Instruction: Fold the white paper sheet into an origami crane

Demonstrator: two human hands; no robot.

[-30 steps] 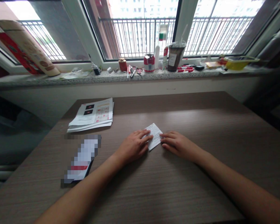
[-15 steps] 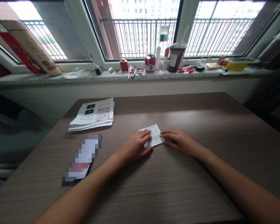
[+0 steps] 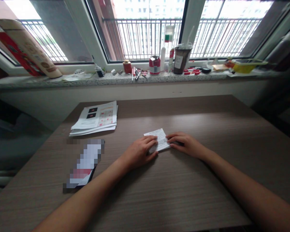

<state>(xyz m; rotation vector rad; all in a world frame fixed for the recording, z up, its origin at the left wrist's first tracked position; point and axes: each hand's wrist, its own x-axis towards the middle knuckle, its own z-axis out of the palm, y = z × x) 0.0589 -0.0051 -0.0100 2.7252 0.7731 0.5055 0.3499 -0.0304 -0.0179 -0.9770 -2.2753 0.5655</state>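
In the head view, a small written-on paper [image 3: 160,138] lies near the middle of the brown desk [image 3: 159,196], well in from its far edge. The left hand [image 3: 140,150] rests on the paper's left part, fingers loosely spread and open, not clasping it. The right hand [image 3: 187,144] touches the paper's right edge with bent fingertips; whether they pinch it cannot be told. A stack of printed sheets [image 3: 96,117] sits at the desk's far left corner. Nearer, toward the left edge, a pixelated oblong item [image 3: 87,161] lies beside the left forearm.
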